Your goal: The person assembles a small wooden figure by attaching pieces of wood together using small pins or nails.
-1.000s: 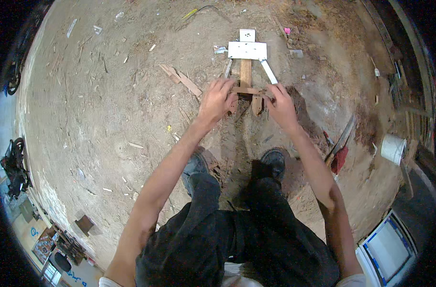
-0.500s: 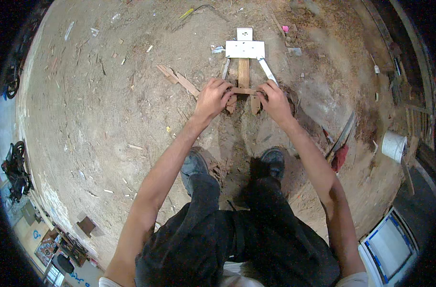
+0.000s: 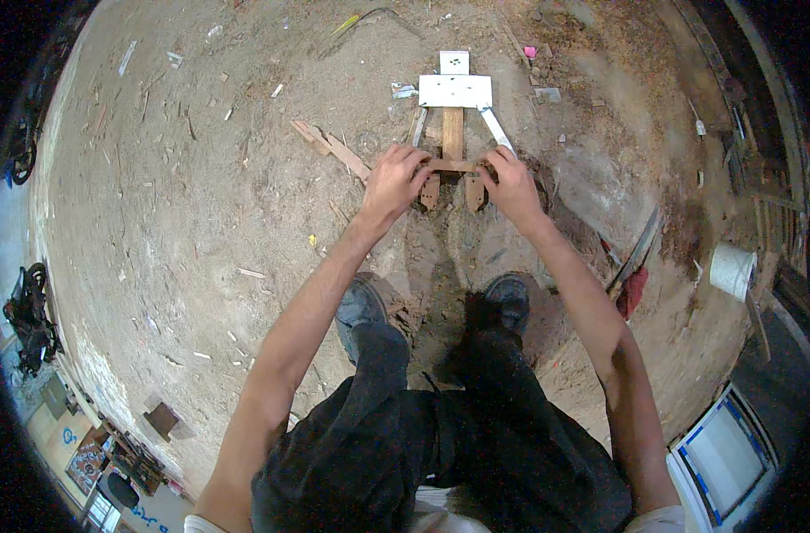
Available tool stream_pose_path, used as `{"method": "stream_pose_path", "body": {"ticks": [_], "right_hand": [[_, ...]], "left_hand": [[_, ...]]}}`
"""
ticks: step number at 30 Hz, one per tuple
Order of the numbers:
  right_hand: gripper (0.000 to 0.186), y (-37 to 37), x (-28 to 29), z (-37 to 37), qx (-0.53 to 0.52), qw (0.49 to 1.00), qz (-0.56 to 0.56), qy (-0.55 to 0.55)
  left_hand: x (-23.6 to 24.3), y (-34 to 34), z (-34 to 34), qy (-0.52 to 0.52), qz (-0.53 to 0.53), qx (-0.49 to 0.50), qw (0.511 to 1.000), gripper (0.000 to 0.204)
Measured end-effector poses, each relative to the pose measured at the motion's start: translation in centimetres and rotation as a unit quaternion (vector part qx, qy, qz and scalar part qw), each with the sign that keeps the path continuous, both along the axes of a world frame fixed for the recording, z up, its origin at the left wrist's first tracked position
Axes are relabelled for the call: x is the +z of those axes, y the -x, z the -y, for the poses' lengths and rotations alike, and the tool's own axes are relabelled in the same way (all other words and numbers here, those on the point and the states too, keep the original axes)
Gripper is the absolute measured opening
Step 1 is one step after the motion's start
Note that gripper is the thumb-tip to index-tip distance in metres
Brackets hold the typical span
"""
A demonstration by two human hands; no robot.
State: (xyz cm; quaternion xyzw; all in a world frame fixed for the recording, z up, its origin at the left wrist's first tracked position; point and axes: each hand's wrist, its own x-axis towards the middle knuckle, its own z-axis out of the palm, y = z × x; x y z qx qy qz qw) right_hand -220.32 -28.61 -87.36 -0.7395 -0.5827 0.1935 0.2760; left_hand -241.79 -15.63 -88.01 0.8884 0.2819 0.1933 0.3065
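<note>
Bends over a dirt floor [image 3: 201,195], reaching both bare arms forward past dark shoes [image 3: 509,302]. Holds a short brown wooden crosspiece [image 3: 454,166] from side to side, in the upper middle of the view. Has the grip of the left hand [image 3: 396,182] closed around its left end and that of the right hand [image 3: 514,185] around its right end, apparently pinching, though hard to confirm with both ends hidden behind fingertips. Spans with it the near end of a tan wooden plank [image 3: 453,133], just beyond two brown wooden blocks [image 3: 475,194]. Shows, across the plank's far end, a wide white board [image 3: 456,91], with a smaller white board [image 3: 454,62] beyond. Shows also a left strip [image 3: 419,127] and a right strip [image 3: 496,127], both pale, slanting outward from the wide board toward the hands. Includes, off to the left, splintered wood [image 3: 334,151]; to the right, a long blade [image 3: 640,247] near something red [image 3: 632,291], then a white bucket [image 3: 732,272].
</note>
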Motion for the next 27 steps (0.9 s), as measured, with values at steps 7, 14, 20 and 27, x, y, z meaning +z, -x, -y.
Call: {"method": "stream_pose_path", "body": {"ticks": [7,14,20,27], "right_hand": [[0.027,0.3,0.5,-0.2,-0.008,1.0,-0.022,0.014],[0.031,0.6,1.1,-0.6,-0.008,0.998,-0.038,0.04],[0.033,0.0,0.1,-0.2,-0.011,0.999,-0.019,0.03],[0.033,1.5,2.2,0.0,-0.058,0.998,0.001,0.009]], "left_hand": [[0.0,-0.1,0.0,0.009,0.003,0.008,1.0,0.021],[-0.1,0.1,-0.2,0.011,0.0,0.011,1.0,0.022],[0.2,-0.3,0.1,0.018,-0.018,0.011,1.0,0.024],[-0.3,0.4,0.2,-0.005,0.006,0.032,0.999,0.029]]}}
